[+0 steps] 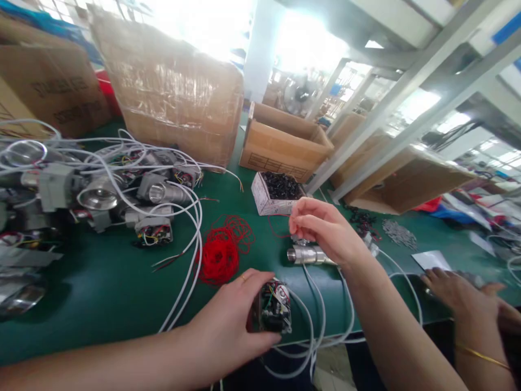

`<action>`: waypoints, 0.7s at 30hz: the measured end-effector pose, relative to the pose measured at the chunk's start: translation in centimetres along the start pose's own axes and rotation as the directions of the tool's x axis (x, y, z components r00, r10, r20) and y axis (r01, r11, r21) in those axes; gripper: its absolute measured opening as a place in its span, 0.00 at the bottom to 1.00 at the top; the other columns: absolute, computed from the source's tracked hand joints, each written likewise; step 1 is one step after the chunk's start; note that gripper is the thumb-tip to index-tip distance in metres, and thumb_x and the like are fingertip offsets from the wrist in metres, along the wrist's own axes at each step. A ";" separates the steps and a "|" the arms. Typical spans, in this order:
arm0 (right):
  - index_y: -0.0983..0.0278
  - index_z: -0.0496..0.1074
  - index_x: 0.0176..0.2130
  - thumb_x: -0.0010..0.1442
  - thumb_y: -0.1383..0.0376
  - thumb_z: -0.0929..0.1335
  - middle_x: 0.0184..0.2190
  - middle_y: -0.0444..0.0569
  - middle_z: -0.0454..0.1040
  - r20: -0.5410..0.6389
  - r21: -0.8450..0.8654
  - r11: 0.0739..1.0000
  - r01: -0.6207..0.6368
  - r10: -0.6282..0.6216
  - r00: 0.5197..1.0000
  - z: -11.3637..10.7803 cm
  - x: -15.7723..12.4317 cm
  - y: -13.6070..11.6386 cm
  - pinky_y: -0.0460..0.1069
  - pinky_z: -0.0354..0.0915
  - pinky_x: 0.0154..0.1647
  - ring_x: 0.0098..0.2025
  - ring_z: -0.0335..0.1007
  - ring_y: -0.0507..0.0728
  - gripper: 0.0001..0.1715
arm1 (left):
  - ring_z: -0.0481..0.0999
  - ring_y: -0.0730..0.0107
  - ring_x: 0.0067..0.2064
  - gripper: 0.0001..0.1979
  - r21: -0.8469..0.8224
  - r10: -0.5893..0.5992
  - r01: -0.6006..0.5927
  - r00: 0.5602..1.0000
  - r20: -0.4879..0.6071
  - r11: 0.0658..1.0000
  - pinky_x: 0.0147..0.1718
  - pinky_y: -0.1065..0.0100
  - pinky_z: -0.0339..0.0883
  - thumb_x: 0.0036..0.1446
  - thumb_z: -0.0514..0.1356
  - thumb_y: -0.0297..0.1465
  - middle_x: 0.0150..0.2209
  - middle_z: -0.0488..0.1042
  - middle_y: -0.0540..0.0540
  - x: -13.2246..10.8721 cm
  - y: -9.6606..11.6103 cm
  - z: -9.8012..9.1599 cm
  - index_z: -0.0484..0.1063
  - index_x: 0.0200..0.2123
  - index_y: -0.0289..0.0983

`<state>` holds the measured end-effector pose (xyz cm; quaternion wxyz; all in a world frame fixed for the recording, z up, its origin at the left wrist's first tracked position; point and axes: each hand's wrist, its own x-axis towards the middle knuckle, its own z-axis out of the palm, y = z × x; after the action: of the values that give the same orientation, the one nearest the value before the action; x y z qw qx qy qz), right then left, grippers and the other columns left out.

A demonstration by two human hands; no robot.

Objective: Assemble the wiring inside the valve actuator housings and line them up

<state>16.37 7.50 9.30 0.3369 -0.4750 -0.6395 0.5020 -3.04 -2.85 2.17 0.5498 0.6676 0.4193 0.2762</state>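
Observation:
My left hand (pixel 230 312) is wrapped around a small open electrical housing (pixel 275 308) near the table's front edge. Coloured wires and a black part show inside it, and a white cable runs off its right side. My right hand (pixel 325 228) is raised a little ahead, its fingers curled together; whatever they pinch is hidden. Just below those fingers lies a silver metal cylinder (pixel 305 254) with a small metal part beside it. A tangled bundle of red thread (pixel 220 255) sits beyond my left hand, and a red strand lies near my right fingertips.
Grey housings (pixel 59 187) with white cables crowd the left side. A small box of black parts (pixel 280 190) stands ahead, before an open carton (pixel 285 141). Grey pieces (pixel 399 233) lie right, near another person's hands (pixel 459 293). Slanted metal posts (pixel 378 108) rise behind.

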 end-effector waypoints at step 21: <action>0.62 0.68 0.28 0.57 0.73 0.65 0.24 0.41 0.67 0.340 -0.168 0.983 -0.069 0.123 0.932 2.9 -11.7 -1.5 0.44 0.58 0.25 0.25 0.60 0.49 0.08 | 0.79 0.63 0.40 0.26 -0.220 -0.049 0.070 0.994 0.100 0.973 0.34 0.68 0.75 0.50 0.53 0.27 0.45 0.77 0.46 -0.6 0.4 -0.8 0.74 0.52 0.38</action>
<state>17.14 -4.53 10.51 0.1555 -0.4336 -0.7018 0.5434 -3.90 -2.94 2.85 0.6484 0.6009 0.3793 0.2731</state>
